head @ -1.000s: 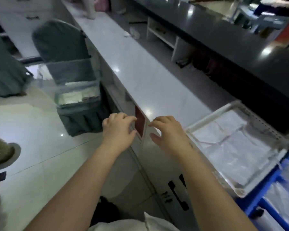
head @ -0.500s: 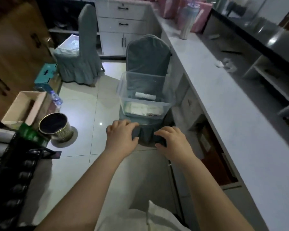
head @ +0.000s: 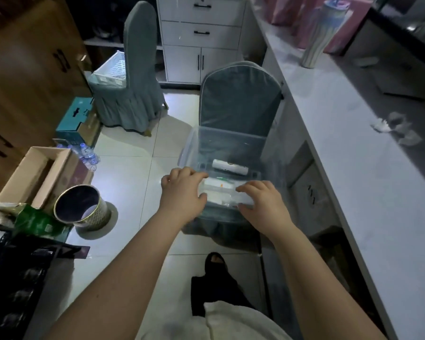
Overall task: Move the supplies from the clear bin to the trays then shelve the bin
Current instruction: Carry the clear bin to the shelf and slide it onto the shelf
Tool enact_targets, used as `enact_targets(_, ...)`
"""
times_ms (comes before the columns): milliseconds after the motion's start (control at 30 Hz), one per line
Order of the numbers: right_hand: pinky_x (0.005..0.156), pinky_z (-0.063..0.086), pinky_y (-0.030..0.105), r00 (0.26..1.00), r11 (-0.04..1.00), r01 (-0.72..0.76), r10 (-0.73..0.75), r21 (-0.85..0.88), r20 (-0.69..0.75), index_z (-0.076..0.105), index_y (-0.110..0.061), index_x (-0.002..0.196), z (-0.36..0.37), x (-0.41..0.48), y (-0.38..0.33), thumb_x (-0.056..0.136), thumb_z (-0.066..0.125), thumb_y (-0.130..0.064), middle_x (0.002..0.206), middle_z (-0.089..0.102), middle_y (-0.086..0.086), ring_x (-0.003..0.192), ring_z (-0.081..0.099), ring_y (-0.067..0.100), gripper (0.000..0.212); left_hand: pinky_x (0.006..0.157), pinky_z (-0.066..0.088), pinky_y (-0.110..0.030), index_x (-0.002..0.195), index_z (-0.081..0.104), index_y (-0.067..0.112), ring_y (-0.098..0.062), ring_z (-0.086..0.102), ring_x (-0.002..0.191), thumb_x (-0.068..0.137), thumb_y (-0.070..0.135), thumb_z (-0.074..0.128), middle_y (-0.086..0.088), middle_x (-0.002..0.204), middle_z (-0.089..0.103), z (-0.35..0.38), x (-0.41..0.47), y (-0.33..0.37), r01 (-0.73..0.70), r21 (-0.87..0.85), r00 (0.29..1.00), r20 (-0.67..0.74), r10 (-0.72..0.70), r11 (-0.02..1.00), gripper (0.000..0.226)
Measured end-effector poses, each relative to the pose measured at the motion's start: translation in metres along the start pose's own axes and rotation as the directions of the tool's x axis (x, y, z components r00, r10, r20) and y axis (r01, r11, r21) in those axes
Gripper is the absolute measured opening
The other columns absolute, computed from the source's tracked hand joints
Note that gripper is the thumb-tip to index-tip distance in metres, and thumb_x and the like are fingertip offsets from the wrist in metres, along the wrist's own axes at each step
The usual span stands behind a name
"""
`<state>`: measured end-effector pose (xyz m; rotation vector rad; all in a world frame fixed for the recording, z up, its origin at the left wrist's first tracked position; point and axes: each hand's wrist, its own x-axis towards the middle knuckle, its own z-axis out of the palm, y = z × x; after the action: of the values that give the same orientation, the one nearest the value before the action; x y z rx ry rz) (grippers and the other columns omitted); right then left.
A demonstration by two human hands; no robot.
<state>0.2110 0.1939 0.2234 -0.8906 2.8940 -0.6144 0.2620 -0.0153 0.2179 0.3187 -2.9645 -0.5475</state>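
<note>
Although its walls are nearly invisible against the grey cover behind, the clear bin (head: 231,153) sits on the seat of a cloth-covered chair (head: 241,99) drawn up beside a long pale counter (head: 349,168). Inside lie a white tube-shaped item (head: 230,167) near the back and a flat heap of white packets (head: 221,192) toward the front; their labels are too blurred to read, and the bin's near rim is lost behind the hands. The left hand (head: 182,195) curls over the bin's front left corner, fingers bent and loosely spread; the right hand (head: 263,202) hovers at the front right, fingers arched and apart. Neither visibly grips anything, and whether the fingertips touch the plastic cannot be told. Half a second ago both hands were short of the bin, over the chair's front edge; a second ago the view faced the counter and a white tray of plastic bags, which is no longer in sight. A dark-socked foot (head: 215,263) shows below on the tiled floor (head: 133,173). To the left stand a gold-trimmed round bin (head: 81,207), an open cardboard box (head: 35,177) and water bottles (head: 86,153), with a dark rack (head: 15,278) cut off at the frame's edge. A second covered chair (head: 133,77) carries a white basket (head: 111,69), partly hidden. A striped tumbler (head: 322,33) stands on the counter's far end.
</note>
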Motion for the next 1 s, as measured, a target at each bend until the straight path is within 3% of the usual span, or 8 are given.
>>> enact_targets(233, 0.101, 0.037, 0.041, 0.982, 0.993, -0.079, 0.091, -0.083, 0.165, 0.049, -0.027, 0.132, -0.012, 0.143, 0.083, 0.083, 0.066, -0.035, 0.136, 0.047, -0.001, 0.124, 0.036, 0.026, 0.052, 0.096, 0.031, -0.044, 0.135, 0.036, 0.035, -0.029, 0.038, 0.119, 0.081, 0.033, 0.058, -0.003, 0.130, 0.048, 0.024, 0.169, 0.018, -0.050, 0.127, 0.978, 0.209, 0.023, 0.991, 0.059)
enact_targets(333, 0.104, 0.034, 0.044, 0.948, 0.981, -0.166, 0.187, -0.103, 0.256, 0.041, -0.028, 0.137, -0.004, 0.184, 0.110, 0.082, 0.066, -0.037, 0.141, 0.041, 0.001, 0.128, 0.032, 0.028, 0.061, 0.096, 0.030, -0.043, 0.132, 0.043, 0.033, -0.027, 0.040, 0.118, 0.082, 0.029, 0.056, -0.002, 0.129, 0.051, 0.045, 0.215, 0.023, -0.098, 0.157, 0.974, 0.220, 0.062, 0.983, 0.051)
enact_targets(467, 0.102, 0.033, 0.044, 0.941, 0.965, -0.260, 0.250, 0.014, 0.227, 0.042, -0.028, 0.137, 0.021, 0.212, 0.127, 0.081, 0.067, -0.033, 0.140, 0.041, -0.001, 0.128, 0.031, 0.027, 0.062, 0.099, 0.029, -0.043, 0.130, 0.045, 0.032, -0.025, 0.040, 0.119, 0.082, 0.030, 0.057, -0.001, 0.128, 0.052, 0.076, 0.261, 0.020, -0.150, 0.128, 0.956, 0.273, 0.110, 0.980, 0.050)
enact_targets(600, 0.102, 0.034, 0.041, 0.896, 0.901, -0.422, 0.396, 0.106, 0.199, 0.046, -0.027, 0.133, 0.056, 0.226, 0.135, 0.080, 0.067, -0.032, 0.138, 0.044, -0.001, 0.126, 0.032, 0.025, 0.057, 0.098, 0.028, -0.043, 0.136, 0.040, 0.033, -0.026, 0.036, 0.121, 0.080, 0.028, 0.056, -0.002, 0.129, 0.049, 0.103, 0.312, 0.005, -0.331, 0.112, 0.861, 0.442, 0.252, 0.937, 0.059)
enact_targets(700, 0.104, 0.034, 0.040, 0.797, 0.778, -0.602, 0.572, 0.180, 0.194, 0.048, -0.029, 0.132, 0.086, 0.236, 0.137, 0.079, 0.068, -0.034, 0.136, 0.045, -0.002, 0.126, 0.033, 0.025, 0.056, 0.100, 0.026, -0.044, 0.139, 0.034, 0.033, -0.027, 0.029, 0.126, 0.079, 0.029, 0.057, -0.003, 0.135, 0.043, 0.126, 0.353, -0.009, -0.490, 0.067, 0.718, 0.597, 0.359, 0.869, 0.064)
enact_targets(833, 0.103, 0.034, 0.039, 0.535, 0.470, -0.833, 0.819, 0.292, 0.208, 0.046, -0.028, 0.133, 0.123, 0.243, 0.119, 0.079, 0.068, -0.034, 0.138, 0.044, 0.001, 0.127, 0.030, 0.026, 0.058, 0.107, 0.022, -0.051, 0.144, 0.022, 0.035, -0.027, 0.021, 0.133, 0.080, 0.033, 0.057, -0.005, 0.143, 0.034, 0.148, 0.395, -0.029, -0.708, 0.004, 0.439, 0.786, 0.435, 0.706, 0.073)
enact_targets(900, 0.102, 0.035, 0.038, 0.394, 0.314, -0.877, 0.904, 0.364, 0.168, 0.048, -0.024, 0.133, 0.138, 0.242, 0.097, 0.080, 0.068, -0.031, 0.135, 0.047, 0.004, 0.125, 0.033, 0.030, 0.057, 0.108, 0.022, -0.053, 0.144, 0.022, 0.035, -0.029, 0.020, 0.135, 0.081, 0.031, 0.056, -0.004, 0.145, 0.034, 0.151, 0.408, -0.038, -0.794, -0.040, 0.340, 0.798, 0.498, 0.606, 0.072)
enact_targets(1000, 0.096, 0.030, 0.029, 0.236, 0.140, -0.846, 0.964, 0.514, 0.126, 0.052, -0.022, 0.130, 0.155, 0.244, 0.053, 0.080, 0.070, -0.025, 0.130, 0.049, 0.004, 0.122, 0.038, 0.028, 0.054, 0.104, 0.027, -0.048, 0.141, 0.032, 0.033, -0.029, 0.026, 0.132, 0.081, 0.028, 0.056, -0.001, 0.142, 0.041, 0.150, 0.426, -0.043, -0.880, -0.103, 0.256, 0.720, 0.645, 0.464, 0.066)
